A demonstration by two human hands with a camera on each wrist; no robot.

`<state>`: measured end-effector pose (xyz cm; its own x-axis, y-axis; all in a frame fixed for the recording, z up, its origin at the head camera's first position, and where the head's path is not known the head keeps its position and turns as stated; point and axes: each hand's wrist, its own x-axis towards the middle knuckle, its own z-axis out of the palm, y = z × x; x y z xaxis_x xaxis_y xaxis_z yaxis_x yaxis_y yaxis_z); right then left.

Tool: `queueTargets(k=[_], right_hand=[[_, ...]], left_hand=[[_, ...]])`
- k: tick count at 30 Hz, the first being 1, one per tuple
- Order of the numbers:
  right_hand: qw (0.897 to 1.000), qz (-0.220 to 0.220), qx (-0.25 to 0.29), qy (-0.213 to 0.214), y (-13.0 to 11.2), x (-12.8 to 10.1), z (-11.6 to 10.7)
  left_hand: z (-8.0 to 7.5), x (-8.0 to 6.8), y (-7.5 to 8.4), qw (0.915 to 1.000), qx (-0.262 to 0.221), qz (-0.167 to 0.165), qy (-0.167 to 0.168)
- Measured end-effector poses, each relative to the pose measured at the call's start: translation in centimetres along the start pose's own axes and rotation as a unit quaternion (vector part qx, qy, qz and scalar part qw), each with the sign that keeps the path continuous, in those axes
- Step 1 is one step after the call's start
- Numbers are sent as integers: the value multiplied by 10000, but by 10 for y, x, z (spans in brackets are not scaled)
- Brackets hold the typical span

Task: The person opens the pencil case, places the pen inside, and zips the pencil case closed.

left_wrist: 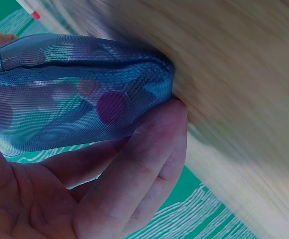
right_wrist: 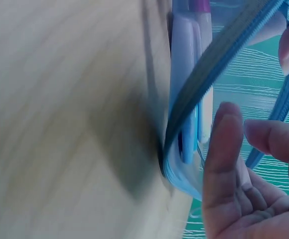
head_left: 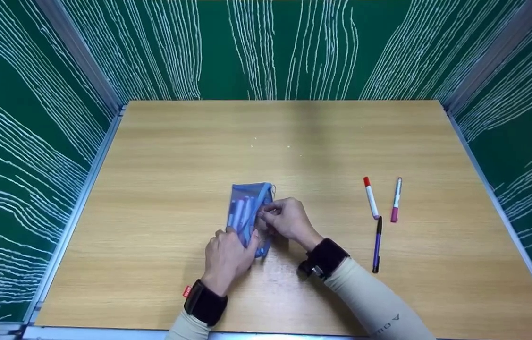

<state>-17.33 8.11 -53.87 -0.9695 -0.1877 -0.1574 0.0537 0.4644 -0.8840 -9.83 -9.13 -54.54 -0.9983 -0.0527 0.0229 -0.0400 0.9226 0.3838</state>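
Note:
A blue mesh pencil case [head_left: 249, 190] lies near the table's front, with several pens and markers [right_wrist: 187, 55] visible inside. Its zipper [right_wrist: 204, 74] is undone along one side. My left hand [head_left: 228, 257] holds the lower left of the case, its fingers bent around the mesh end in the left wrist view. At the case's right edge, my right hand [head_left: 289, 219] has its thumb and a finger close together by the opening. No pen shows between those fingertips [right_wrist: 227, 112]. Whether they pinch the case's edge is unclear.
On the right of the wooden table [head_left: 190, 141] lie a red-capped white marker [head_left: 370, 197], a white marker with a magenta cap [head_left: 396, 200] and a dark blue pen with black ends [head_left: 377, 245]. Green walls [head_left: 214, 47] with white lines enclose the back and sides.

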Motion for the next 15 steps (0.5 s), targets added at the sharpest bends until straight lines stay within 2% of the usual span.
queueTargets(k=[6, 15], right_hand=[[9922, -384, -1084, 471, 2, -3, -11], [9851, -124, -1629, 541, 7, -12, -30]], left_hand=[[2, -1, -1, 9997, 36, 139, 221], [2, 0, -1, 9999, -56, 89, 126]])
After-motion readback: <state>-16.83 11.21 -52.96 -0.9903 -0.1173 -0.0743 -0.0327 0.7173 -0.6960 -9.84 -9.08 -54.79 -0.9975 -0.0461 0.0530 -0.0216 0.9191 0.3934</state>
